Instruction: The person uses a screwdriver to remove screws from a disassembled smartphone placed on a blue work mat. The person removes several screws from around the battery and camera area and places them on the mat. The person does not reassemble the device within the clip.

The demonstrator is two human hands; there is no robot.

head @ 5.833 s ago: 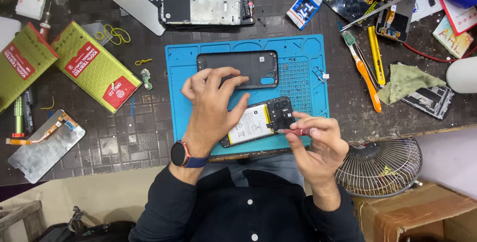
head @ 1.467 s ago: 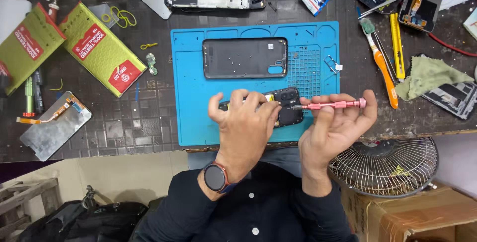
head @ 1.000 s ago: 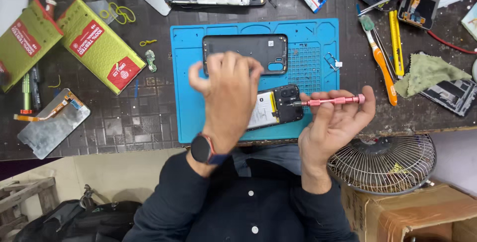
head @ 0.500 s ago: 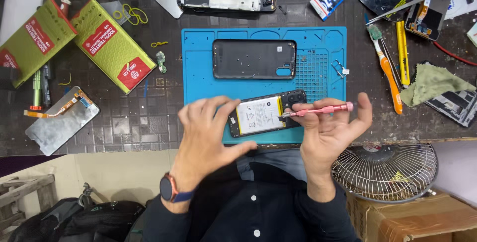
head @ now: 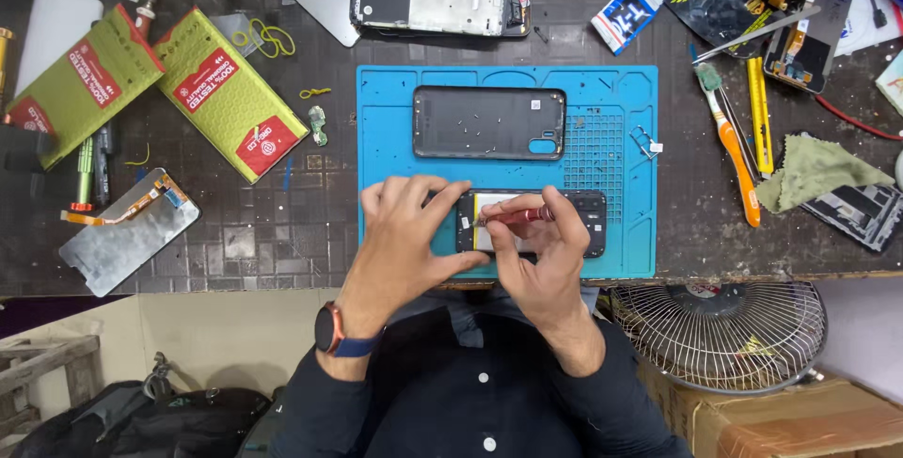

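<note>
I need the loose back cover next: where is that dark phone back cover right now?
In the head view the dark back cover lies flat on the upper middle of the blue mat, just beyond the opened phone that both hands work on.

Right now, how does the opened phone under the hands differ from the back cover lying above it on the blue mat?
The opened phone shows its insides, a pale battery and dark boards; the back cover is a plain dark grey shell with a camera cutout. The phone is held by the left hand while the right hand puts a red screwdriver to it; the cover lies untouched. The phone sits at the near edge of the blue mat, the cover farther back. Both lie flat, lengthwise across the mat.
</note>
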